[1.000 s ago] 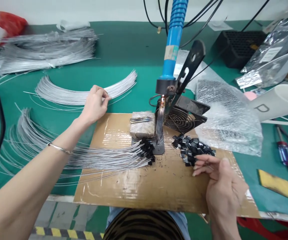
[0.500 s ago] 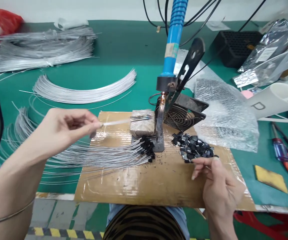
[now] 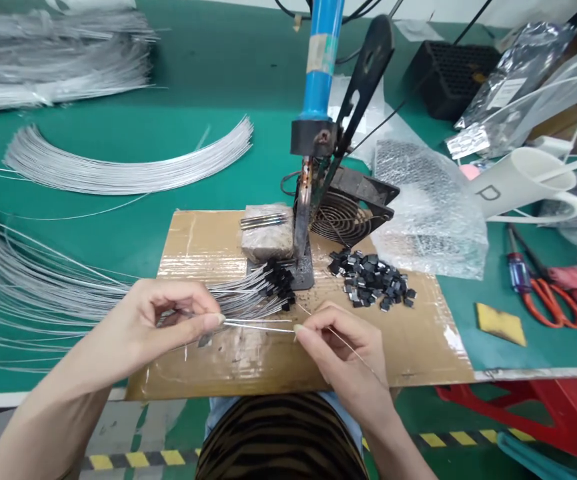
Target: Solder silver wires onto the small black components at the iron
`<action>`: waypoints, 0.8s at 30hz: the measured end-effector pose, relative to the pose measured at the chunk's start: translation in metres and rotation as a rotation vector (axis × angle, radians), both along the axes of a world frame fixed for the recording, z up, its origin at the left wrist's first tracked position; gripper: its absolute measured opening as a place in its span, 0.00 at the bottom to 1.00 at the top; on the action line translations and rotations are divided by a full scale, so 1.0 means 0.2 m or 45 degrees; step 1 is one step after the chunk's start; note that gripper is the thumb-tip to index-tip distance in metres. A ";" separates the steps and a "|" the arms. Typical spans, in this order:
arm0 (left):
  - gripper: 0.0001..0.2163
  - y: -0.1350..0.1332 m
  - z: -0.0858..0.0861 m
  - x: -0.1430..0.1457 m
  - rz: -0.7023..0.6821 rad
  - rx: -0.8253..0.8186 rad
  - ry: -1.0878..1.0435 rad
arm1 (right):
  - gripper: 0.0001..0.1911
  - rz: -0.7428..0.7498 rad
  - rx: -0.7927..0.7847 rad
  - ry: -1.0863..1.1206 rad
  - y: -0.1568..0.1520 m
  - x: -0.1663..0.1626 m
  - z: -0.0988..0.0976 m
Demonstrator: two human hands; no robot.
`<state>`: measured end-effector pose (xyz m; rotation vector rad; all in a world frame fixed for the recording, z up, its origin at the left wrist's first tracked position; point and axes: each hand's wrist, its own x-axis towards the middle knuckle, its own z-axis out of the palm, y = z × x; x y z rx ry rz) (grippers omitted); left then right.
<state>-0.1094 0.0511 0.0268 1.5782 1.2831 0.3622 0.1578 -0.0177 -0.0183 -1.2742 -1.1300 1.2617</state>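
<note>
1. Wire [image 3: 261, 326] spans the lower centre of the frame.
2. I see the left hand [image 3: 155, 330] gripping it, fingers [image 3: 212, 321] pinched.
3. Right hand [image 3: 352, 360] pinches its right end; a thin strand [image 3: 353, 351] crosses that hand.

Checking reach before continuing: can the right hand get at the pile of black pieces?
Probably yes: the pile of black pieces lies just beyond the right hand, with bare cardboard between, though its fingertips pinch a white wire.
</note>
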 end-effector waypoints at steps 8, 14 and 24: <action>0.11 -0.01 0.01 0.08 0.051 0.112 -0.027 | 0.12 0.039 -0.165 0.230 0.00 -0.03 -0.05; 0.12 -0.02 -0.01 0.07 0.017 0.059 -0.028 | 0.11 0.040 -0.189 0.277 0.02 -0.02 -0.06; 0.07 -0.16 0.00 0.31 -0.132 0.329 0.116 | 0.11 0.073 0.143 -0.020 0.01 0.00 -0.04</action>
